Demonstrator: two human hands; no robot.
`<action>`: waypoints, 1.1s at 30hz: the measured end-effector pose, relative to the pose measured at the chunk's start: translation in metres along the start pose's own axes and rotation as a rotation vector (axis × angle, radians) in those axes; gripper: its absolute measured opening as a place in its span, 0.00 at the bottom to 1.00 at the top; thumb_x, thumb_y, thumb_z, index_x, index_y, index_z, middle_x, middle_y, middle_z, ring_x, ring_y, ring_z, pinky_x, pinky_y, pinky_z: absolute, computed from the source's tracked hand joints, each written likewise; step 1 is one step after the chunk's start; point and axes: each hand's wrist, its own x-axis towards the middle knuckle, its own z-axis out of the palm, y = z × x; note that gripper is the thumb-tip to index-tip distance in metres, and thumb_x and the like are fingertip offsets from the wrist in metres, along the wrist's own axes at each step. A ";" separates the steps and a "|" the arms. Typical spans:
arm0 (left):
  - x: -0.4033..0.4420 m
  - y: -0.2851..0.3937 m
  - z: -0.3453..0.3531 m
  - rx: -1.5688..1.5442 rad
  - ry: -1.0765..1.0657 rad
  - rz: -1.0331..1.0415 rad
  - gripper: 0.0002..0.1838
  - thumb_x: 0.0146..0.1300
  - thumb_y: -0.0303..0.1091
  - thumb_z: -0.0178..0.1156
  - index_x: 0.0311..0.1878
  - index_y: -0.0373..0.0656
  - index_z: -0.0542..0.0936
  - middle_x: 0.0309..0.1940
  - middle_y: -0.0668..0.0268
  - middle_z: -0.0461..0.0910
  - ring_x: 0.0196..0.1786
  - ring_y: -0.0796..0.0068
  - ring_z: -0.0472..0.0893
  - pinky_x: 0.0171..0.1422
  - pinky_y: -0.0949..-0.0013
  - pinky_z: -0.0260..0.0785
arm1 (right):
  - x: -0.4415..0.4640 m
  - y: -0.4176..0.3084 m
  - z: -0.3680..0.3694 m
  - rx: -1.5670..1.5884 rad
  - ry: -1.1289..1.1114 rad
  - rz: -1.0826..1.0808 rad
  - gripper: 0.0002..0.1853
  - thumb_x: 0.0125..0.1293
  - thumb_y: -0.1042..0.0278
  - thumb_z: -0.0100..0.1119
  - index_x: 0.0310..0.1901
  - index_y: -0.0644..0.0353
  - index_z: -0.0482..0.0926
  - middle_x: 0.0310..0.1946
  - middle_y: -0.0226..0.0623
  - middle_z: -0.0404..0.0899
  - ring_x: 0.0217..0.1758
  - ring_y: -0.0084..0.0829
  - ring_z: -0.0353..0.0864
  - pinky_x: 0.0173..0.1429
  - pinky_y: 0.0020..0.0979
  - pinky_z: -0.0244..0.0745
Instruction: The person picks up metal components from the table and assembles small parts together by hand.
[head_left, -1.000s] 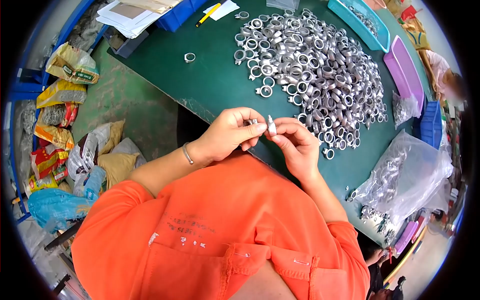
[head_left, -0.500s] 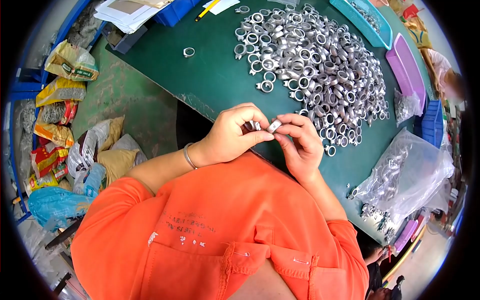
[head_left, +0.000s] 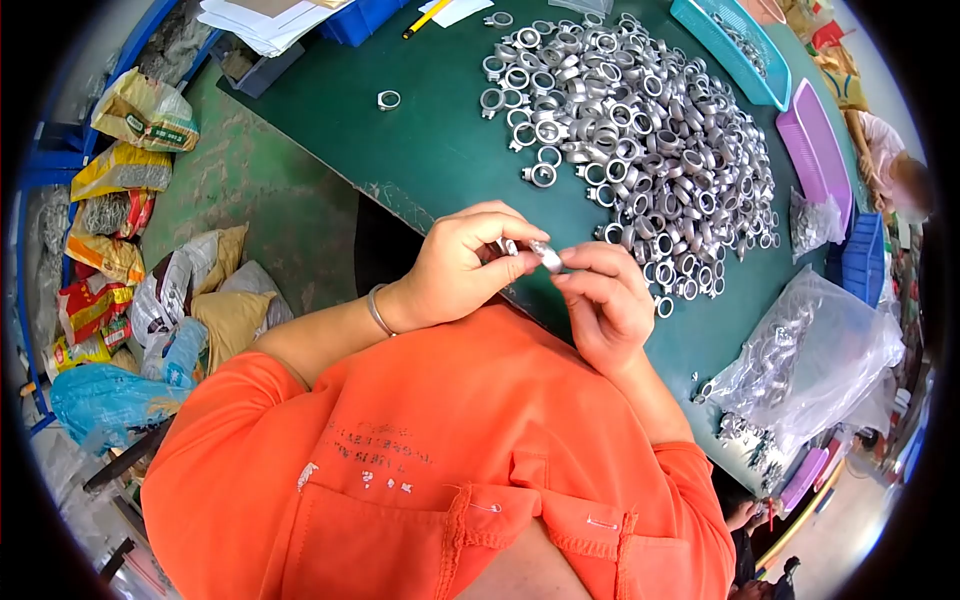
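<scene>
Both hands meet in front of the orange shirt, at the table's near edge. My left hand (head_left: pixel 468 262) is closed, with a small grey metal ring (head_left: pixel 508 247) between thumb and curled fingers. Pinched in my right hand (head_left: pixel 608 298) is another metal ring (head_left: pixel 547 257), held edge-on against the left fingertips. Fingers partly hide both rings. Just beyond lies a big heap of similar metal rings (head_left: pixel 640 140), many with a small lug on the rim. A single ring (head_left: pixel 388 100) lies apart at the left of the green table (head_left: pixel 440 130).
A teal basket (head_left: pixel 735 60) and a pink basket (head_left: pixel 812 140) stand beyond the heap. A clear plastic bag (head_left: pixel 810 350) of metal parts lies at the right. Sacks (head_left: pixel 145 115) line the floor at left. Another person (head_left: pixel 885 160) is at the far right.
The ring in my right hand has turned and shifted slightly, and the right fingers have moved a little down. The camera view has shifted slightly.
</scene>
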 end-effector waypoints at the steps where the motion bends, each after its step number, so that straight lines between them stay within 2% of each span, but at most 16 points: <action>1: 0.000 0.000 0.000 0.000 0.001 0.001 0.07 0.55 0.19 0.60 0.38 0.37 0.80 0.33 0.66 0.77 0.30 0.82 0.76 0.32 0.80 0.70 | 0.001 0.001 0.001 0.000 -0.001 -0.001 0.11 0.43 0.88 0.62 0.30 0.65 0.77 0.35 0.39 0.78 0.36 0.36 0.78 0.39 0.29 0.74; 4: 0.000 0.000 -0.001 -0.046 0.017 0.049 0.09 0.55 0.16 0.56 0.38 0.35 0.79 0.34 0.64 0.77 0.32 0.81 0.78 0.34 0.79 0.71 | 0.003 0.003 0.005 0.010 -0.050 -0.134 0.12 0.38 0.89 0.60 0.29 0.66 0.78 0.33 0.41 0.78 0.34 0.37 0.78 0.37 0.31 0.75; 7: -0.002 -0.002 -0.005 -0.018 0.009 0.086 0.10 0.56 0.13 0.53 0.38 0.34 0.79 0.35 0.63 0.77 0.35 0.80 0.79 0.36 0.79 0.72 | 0.008 0.001 0.005 0.085 -0.064 -0.094 0.13 0.39 0.90 0.58 0.29 0.66 0.78 0.32 0.41 0.78 0.34 0.38 0.78 0.36 0.31 0.75; 9: -0.004 -0.003 -0.007 -0.156 -0.028 -0.013 0.10 0.56 0.13 0.52 0.40 0.32 0.78 0.39 0.61 0.75 0.36 0.78 0.77 0.40 0.77 0.72 | 0.013 0.012 0.003 -0.108 -0.021 -0.057 0.13 0.44 0.91 0.55 0.33 0.66 0.77 0.33 0.43 0.77 0.34 0.40 0.78 0.37 0.30 0.74; 13: -0.005 -0.001 -0.005 -0.251 -0.005 -0.071 0.09 0.57 0.13 0.51 0.40 0.31 0.77 0.39 0.60 0.75 0.36 0.78 0.77 0.41 0.77 0.72 | 0.028 0.040 0.010 -0.355 -0.208 0.062 0.18 0.47 0.88 0.52 0.41 0.62 0.77 0.39 0.44 0.72 0.39 0.43 0.73 0.43 0.35 0.72; 16: -0.005 0.000 -0.006 -0.274 -0.010 -0.132 0.10 0.57 0.13 0.50 0.40 0.32 0.77 0.40 0.60 0.75 0.37 0.76 0.78 0.41 0.75 0.74 | 0.027 0.049 0.018 -0.493 -0.291 0.073 0.13 0.48 0.82 0.54 0.38 0.64 0.76 0.35 0.43 0.71 0.37 0.43 0.71 0.42 0.37 0.70; 18: -0.005 -0.001 -0.010 -0.611 0.025 -0.423 0.09 0.58 0.17 0.51 0.42 0.35 0.75 0.43 0.58 0.74 0.40 0.74 0.79 0.42 0.74 0.74 | 0.027 0.051 0.018 -0.556 -0.314 0.073 0.08 0.49 0.78 0.55 0.34 0.65 0.75 0.32 0.42 0.69 0.35 0.42 0.69 0.40 0.38 0.68; 19: -0.002 0.002 -0.014 -0.599 0.025 -0.414 0.09 0.58 0.17 0.51 0.42 0.35 0.75 0.43 0.58 0.74 0.40 0.74 0.79 0.42 0.74 0.74 | 0.026 0.051 0.015 -0.531 -0.318 0.067 0.08 0.49 0.80 0.55 0.34 0.65 0.75 0.33 0.42 0.70 0.36 0.43 0.70 0.41 0.38 0.69; 21: 0.004 0.010 -0.019 -1.014 0.080 -0.522 0.09 0.59 0.21 0.52 0.43 0.38 0.74 0.43 0.58 0.75 0.42 0.71 0.80 0.38 0.74 0.75 | 0.024 0.048 0.013 -0.494 -0.277 0.074 0.09 0.48 0.81 0.57 0.34 0.64 0.75 0.36 0.42 0.72 0.39 0.43 0.71 0.42 0.38 0.69; 22: 0.007 0.011 -0.019 -1.036 0.133 -0.565 0.08 0.60 0.24 0.52 0.43 0.39 0.74 0.37 0.61 0.76 0.37 0.74 0.79 0.31 0.77 0.72 | 0.022 0.046 0.012 -0.448 -0.267 0.103 0.09 0.48 0.81 0.59 0.33 0.64 0.75 0.38 0.42 0.73 0.40 0.44 0.71 0.43 0.38 0.70; 23: 0.007 0.003 -0.020 -1.037 0.124 -0.566 0.08 0.60 0.24 0.52 0.43 0.39 0.74 0.37 0.61 0.76 0.37 0.74 0.79 0.31 0.77 0.72 | 0.020 0.044 0.011 -0.406 -0.258 0.134 0.09 0.48 0.82 0.60 0.33 0.64 0.74 0.40 0.42 0.73 0.41 0.44 0.72 0.43 0.37 0.70; 24: 0.008 -0.005 -0.022 -0.941 0.093 -0.554 0.08 0.60 0.24 0.52 0.43 0.38 0.74 0.35 0.63 0.76 0.33 0.76 0.77 0.28 0.78 0.69 | 0.017 0.042 0.011 -0.248 -0.216 0.217 0.09 0.50 0.81 0.61 0.34 0.63 0.74 0.40 0.42 0.74 0.41 0.46 0.73 0.44 0.36 0.71; 26: 0.006 -0.015 -0.018 -0.634 0.083 -0.540 0.06 0.62 0.25 0.54 0.42 0.38 0.74 0.28 0.66 0.74 0.25 0.82 0.71 0.22 0.81 0.62 | 0.013 0.031 0.009 0.134 -0.176 0.547 0.06 0.57 0.79 0.58 0.36 0.64 0.74 0.38 0.39 0.76 0.37 0.32 0.77 0.41 0.28 0.73; 27: 0.007 -0.012 -0.017 -0.637 0.084 -0.543 0.06 0.62 0.25 0.54 0.42 0.38 0.74 0.28 0.66 0.74 0.25 0.82 0.71 0.22 0.81 0.62 | 0.012 0.025 0.008 0.319 -0.136 0.714 0.04 0.60 0.78 0.57 0.37 0.64 0.74 0.37 0.37 0.77 0.35 0.26 0.77 0.39 0.25 0.72; 30: 0.009 -0.002 -0.012 -0.464 -0.046 -0.537 0.05 0.64 0.28 0.54 0.40 0.37 0.75 0.23 0.67 0.74 0.21 0.83 0.70 0.22 0.82 0.61 | 0.010 0.015 0.004 0.498 -0.118 0.864 0.04 0.63 0.76 0.56 0.37 0.65 0.75 0.37 0.33 0.77 0.34 0.18 0.74 0.38 0.22 0.72; 33: 0.010 0.001 -0.005 -0.522 -0.045 -0.570 0.06 0.64 0.29 0.55 0.40 0.37 0.75 0.23 0.68 0.74 0.21 0.84 0.69 0.23 0.82 0.61 | 0.004 0.015 0.004 0.458 -0.115 0.809 0.03 0.63 0.76 0.54 0.37 0.65 0.75 0.35 0.36 0.77 0.33 0.24 0.75 0.37 0.24 0.71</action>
